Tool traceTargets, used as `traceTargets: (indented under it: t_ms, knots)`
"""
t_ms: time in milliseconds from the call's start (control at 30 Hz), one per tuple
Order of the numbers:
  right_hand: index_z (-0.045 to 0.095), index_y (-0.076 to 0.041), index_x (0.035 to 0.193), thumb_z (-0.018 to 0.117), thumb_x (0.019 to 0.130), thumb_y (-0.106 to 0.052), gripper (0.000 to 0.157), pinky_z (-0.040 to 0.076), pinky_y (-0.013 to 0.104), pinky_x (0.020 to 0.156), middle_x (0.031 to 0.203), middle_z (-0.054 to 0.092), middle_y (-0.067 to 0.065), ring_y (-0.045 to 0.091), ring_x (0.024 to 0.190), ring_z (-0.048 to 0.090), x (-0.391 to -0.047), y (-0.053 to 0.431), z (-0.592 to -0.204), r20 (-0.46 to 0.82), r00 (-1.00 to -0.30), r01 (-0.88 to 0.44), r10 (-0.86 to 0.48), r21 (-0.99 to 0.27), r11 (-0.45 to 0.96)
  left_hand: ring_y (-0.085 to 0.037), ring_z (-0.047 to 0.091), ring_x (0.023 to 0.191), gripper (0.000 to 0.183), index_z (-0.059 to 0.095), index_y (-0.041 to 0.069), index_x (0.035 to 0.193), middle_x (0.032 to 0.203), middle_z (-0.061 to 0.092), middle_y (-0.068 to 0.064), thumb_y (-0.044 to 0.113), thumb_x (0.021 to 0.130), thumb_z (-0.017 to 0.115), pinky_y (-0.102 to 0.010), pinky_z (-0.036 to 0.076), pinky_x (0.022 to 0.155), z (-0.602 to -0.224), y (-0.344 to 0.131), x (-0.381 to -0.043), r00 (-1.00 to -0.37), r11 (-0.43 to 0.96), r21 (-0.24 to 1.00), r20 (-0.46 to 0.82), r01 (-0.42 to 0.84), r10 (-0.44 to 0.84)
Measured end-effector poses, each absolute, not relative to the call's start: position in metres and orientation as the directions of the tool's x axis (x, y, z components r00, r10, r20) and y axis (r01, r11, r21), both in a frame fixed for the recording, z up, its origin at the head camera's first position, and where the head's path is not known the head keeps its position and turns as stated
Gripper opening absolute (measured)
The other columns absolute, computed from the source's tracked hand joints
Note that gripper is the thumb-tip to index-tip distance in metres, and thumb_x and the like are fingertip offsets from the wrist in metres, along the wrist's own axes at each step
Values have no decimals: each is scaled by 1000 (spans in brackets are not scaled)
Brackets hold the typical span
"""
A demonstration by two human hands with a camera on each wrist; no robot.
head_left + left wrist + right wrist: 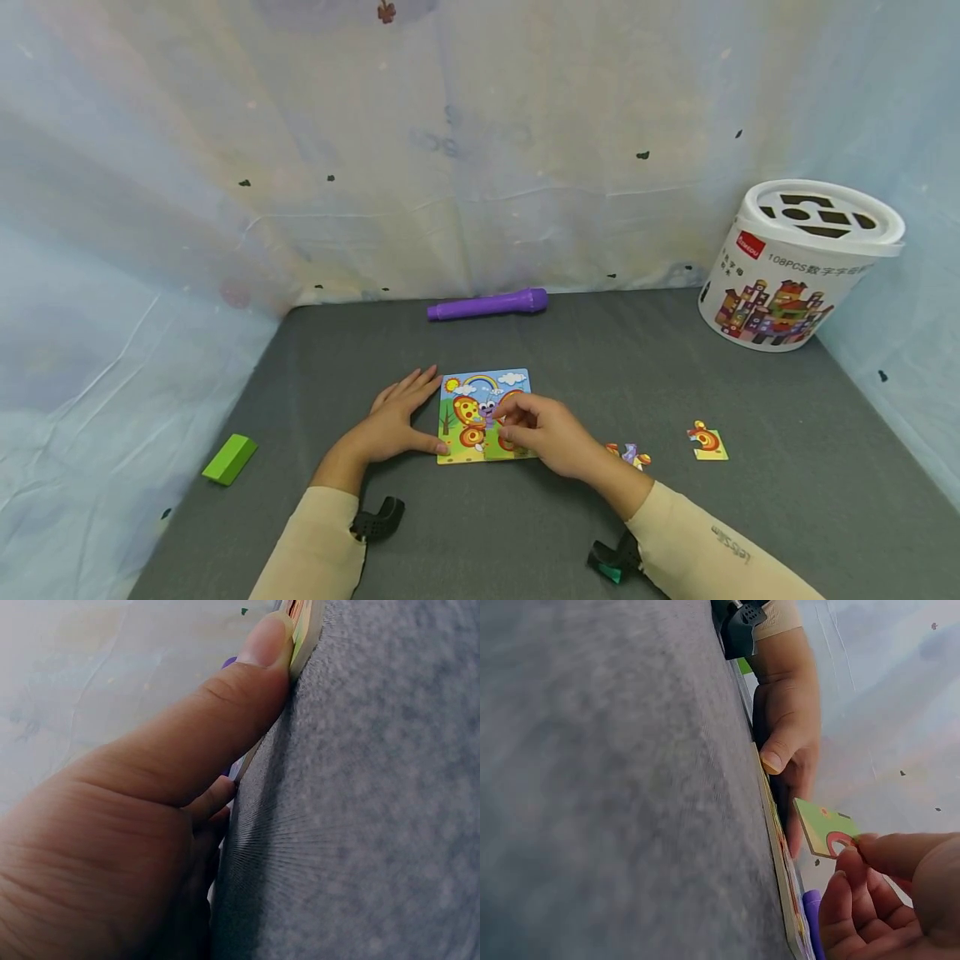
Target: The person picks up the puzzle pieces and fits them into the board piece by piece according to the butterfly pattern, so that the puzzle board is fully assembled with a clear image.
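Note:
A butterfly jigsaw puzzle (468,392) in a square board lies flat on the grey table, with a sun, clouds and a rainbow along its top. My left hand (397,423) is spread at its left side; the thumb rests on the lower left corner and the fingertips touch the upper left edge. Over the board's right half, my right hand (551,433) pinches a green puzzle piece (821,825) with a red arc between thumb and fingers. The right wrist view has this piece raised off the board and tilted. My right hand hides part of the puzzle's right side.
Loose puzzle pieces (633,457) lie by my right forearm, and another piece (708,442) is farther right. A purple stick (487,305) lies behind the board. A white tub (787,275) stands at the back right, and a green block (229,459) at the left.

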State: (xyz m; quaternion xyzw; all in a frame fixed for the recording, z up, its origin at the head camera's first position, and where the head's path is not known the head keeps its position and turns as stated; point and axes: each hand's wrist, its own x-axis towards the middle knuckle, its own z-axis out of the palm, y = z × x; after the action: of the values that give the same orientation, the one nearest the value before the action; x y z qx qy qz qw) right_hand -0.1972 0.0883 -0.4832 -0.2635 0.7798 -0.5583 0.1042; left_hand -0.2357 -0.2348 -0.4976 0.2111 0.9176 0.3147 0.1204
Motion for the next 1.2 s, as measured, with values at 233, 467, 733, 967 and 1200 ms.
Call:
traceTargets:
  t_ms: [233,467,733,967,1200]
  knots:
    - [76,-3,126,69,109,-9,19,59,33,70,100,72,1,19,83,68,-204,72,-488,147,-861,-297,-486,-922,247,-30,4,166,125,31,12,174,181,16,-2,57,78,97,-62,1,127,-496,-235,-235,-879,710,634,-99,306,466]
    - [79,-7,126,72,107,-7,20,59,32,71,98,71,-4,12,80,67,-205,53,-493,170,-856,-349,-488,-886,305,-31,4,166,128,31,13,174,181,17,-2,55,74,99,-63,1,127,-494,-236,-234,-876,710,633,-102,308,471]
    - [80,-4,129,73,106,-6,24,54,31,72,104,70,-3,9,83,61,-203,33,-493,186,-862,-422,-472,-779,463,-32,5,166,128,31,12,174,180,18,-4,55,74,100,-63,1,127,-492,-235,-233,-874,703,636,-91,318,478]
    - [80,-2,125,74,104,-6,22,52,30,72,96,68,-2,11,83,60,-202,21,-490,195,-856,-456,-479,-723,519,-32,5,166,128,31,12,174,180,17,-3,55,75,99,-63,2,127,-493,-235,-234,-874,708,630,-92,320,477]
    - [83,0,114,73,103,-5,15,52,31,74,98,60,3,15,86,55,-197,18,-491,245,-820,-540,-518,-631,557,-32,5,166,128,31,12,174,181,17,-3,56,75,99,-63,2,127,-494,-235,-234,-874,708,629,-90,321,477]
